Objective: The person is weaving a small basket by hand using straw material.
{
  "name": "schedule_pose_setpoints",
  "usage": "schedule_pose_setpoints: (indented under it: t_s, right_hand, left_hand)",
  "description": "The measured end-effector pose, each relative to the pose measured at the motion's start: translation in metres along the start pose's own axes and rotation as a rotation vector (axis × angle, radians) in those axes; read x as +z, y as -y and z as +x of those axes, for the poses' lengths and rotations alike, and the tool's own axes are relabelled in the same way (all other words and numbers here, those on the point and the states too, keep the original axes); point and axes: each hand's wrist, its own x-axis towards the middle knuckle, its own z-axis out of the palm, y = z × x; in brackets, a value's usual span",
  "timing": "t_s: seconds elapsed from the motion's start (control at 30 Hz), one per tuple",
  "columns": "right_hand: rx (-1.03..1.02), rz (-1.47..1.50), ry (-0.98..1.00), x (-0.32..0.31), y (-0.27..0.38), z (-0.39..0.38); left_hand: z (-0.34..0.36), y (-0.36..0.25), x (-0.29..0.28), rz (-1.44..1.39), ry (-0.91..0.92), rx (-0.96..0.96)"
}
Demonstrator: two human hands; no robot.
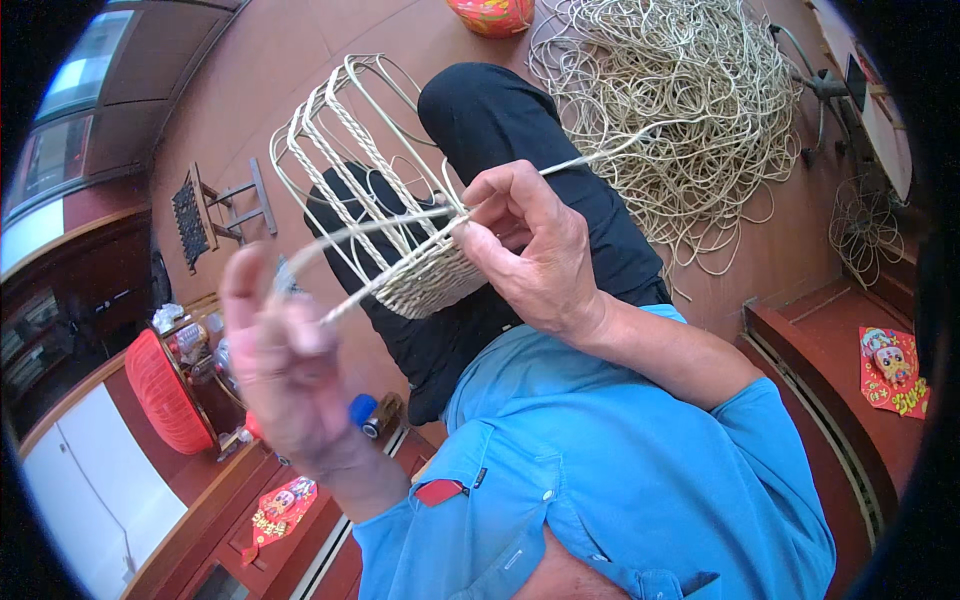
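Observation:
A partly woven basket [430,288] of pale straw-coloured cord lies tilted across my dark-trousered legs. Its closely woven part faces me, and long twisted stakes [365,150] stretch away to a looped far end. My right hand [535,250] pinches pale cord at the edge of the weaving, thumb and forefinger together. From behind that hand a cord tail [600,155] runs toward the pile. Raised to the left of the basket, my left hand [290,370] is blurred by motion. A bowed pale strand [350,232] runs from the weaving into its fingers.
A large heap of loose cord [680,110] covers the floor at far right, near a red round object [492,15]. A small wooden stool [215,210] stands at left. Nearer are a red fan-like grille [170,390] and a blue-capped item [372,412]. Steps [810,390] rise at right.

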Motion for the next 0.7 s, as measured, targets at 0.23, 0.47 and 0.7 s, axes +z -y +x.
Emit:
schedule_pose_setpoints:
  t_s: [0.23, 0.47, 0.7]
  right_hand:
    - [0.084, 0.218, -0.037, 0.0, -0.008, 0.006]
    - [0.203, 0.415, 0.001, -0.003, -0.005, 0.008]
    - [0.26, 0.501, 0.0, 0.0, -0.007, 0.007]
  left_hand:
    - [0.008, -0.107, -0.246, -0.183, -0.417, 0.136]
    - [-0.122, -0.166, -0.54, 0.437, -1.23, 0.135]
    - [-0.108, -0.096, -0.513, 1.475, -1.199, -0.233]
